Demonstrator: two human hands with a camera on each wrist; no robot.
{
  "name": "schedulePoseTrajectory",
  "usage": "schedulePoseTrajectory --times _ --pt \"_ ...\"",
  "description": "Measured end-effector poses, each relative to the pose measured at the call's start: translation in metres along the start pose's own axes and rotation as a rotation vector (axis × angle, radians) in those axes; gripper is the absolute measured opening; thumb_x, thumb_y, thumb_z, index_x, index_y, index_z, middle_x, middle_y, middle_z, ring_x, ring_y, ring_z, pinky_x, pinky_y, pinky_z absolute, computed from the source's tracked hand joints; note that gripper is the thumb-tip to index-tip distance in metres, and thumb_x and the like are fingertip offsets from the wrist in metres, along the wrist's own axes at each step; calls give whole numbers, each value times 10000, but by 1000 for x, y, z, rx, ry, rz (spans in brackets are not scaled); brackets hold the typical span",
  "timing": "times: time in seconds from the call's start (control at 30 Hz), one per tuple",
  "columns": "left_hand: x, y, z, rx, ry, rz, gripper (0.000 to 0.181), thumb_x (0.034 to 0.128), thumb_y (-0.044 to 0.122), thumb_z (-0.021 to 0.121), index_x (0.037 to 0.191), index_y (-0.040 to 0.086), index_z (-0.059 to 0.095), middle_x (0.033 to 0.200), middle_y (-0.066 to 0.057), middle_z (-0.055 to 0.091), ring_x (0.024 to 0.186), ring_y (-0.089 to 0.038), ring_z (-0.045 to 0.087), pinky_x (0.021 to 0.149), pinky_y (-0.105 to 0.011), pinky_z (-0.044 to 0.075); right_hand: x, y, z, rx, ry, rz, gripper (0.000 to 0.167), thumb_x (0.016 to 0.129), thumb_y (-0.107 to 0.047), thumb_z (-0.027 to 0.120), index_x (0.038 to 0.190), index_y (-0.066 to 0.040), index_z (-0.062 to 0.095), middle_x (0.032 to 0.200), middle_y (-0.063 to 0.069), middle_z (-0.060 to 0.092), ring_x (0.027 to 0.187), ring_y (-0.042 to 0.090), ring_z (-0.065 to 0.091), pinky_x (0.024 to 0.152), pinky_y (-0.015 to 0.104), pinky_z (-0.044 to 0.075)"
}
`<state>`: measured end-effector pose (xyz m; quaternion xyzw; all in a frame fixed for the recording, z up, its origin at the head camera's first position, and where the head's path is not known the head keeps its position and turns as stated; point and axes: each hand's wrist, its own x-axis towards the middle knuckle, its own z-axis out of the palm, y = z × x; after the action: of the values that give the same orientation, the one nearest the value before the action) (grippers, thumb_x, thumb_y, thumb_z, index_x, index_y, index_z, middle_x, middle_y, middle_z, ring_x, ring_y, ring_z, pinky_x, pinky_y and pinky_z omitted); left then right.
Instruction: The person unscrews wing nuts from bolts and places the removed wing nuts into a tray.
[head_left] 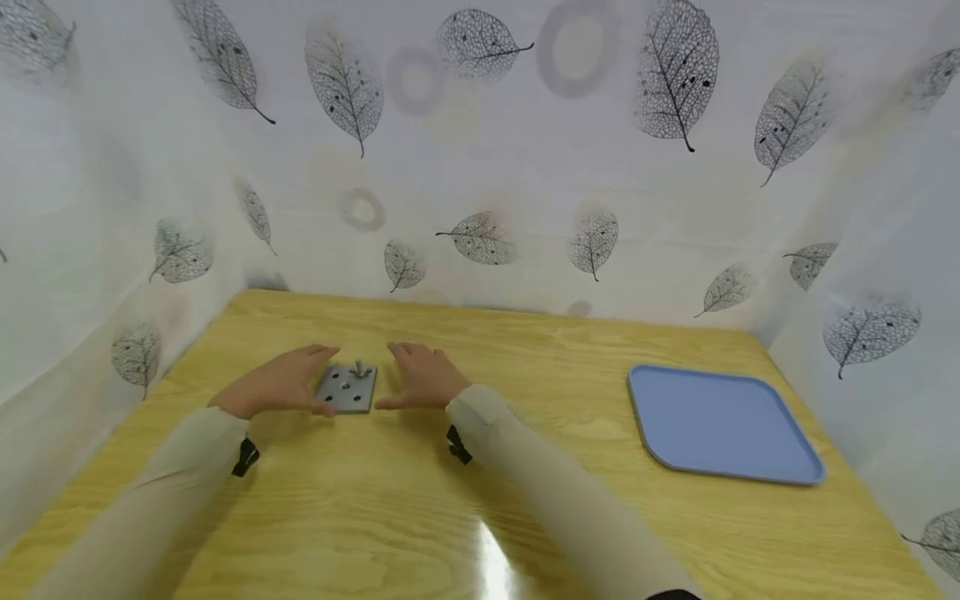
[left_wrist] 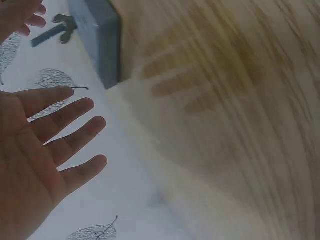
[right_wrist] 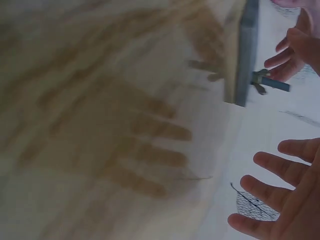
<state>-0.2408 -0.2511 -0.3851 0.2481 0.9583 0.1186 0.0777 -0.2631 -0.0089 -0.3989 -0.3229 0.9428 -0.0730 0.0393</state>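
A square grey metal plate (head_left: 347, 389) with several holes lies on the wooden table. Near its far right corner a bolt with a wing nut (head_left: 361, 369) stands upright; the left wrist view also shows this wing nut (left_wrist: 65, 29) on its threaded shank. On the plate's left side is my left hand (head_left: 281, 383), fingers extended and spread. Facing it from the right, my right hand (head_left: 423, 379) has its fingers extended too. Neither hand grips anything; the right one stands slightly apart from the plate, while the left thumb comes close to its near left corner.
A shallow blue tray (head_left: 723, 425) lies on the right part of the wooden table (head_left: 360, 517). White cloth printed with leaves (head_left: 510, 167) hangs behind the table and along both sides.
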Motion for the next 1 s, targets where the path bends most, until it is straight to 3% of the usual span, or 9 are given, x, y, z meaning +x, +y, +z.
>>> schedulePoseTrajectory --times 0.17,0.43,0.73,1.0 --pt "4 -6 8 30 -30 7 1078 627 562 783 1371 -101 370 1334 -305 442 1177 -469 478 961 -571 397 13 -7 12 -34 -83 52 1021 721 -715 605 1498 -178 216 1507 4 351 1353 200 395 1085 466 334" --pt "5 -12 11 51 -25 -25 990 612 486 828 1327 -82 447 1278 -258 509 1127 -416 529 936 -540 426 24 -24 5 -67 -152 47 1014 711 -695 637 1493 -192 233 1511 -15 343 1373 193 368 1101 489 300" --pt "8 -14 11 17 -20 -9 902 630 456 824 1289 -67 498 1214 -215 545 1034 -343 566 873 -488 467 33 -31 7 -95 -175 48 935 709 -652 676 1451 -196 334 1474 -23 395 1332 202 417 1091 479 318" --pt "13 -16 13 73 36 41 809 606 446 835 1198 -45 584 1112 -160 601 917 -254 585 788 -425 487 36 -29 11 -59 -183 58 904 717 -627 687 1447 -214 348 1464 -43 398 1327 190 414 1084 508 315"
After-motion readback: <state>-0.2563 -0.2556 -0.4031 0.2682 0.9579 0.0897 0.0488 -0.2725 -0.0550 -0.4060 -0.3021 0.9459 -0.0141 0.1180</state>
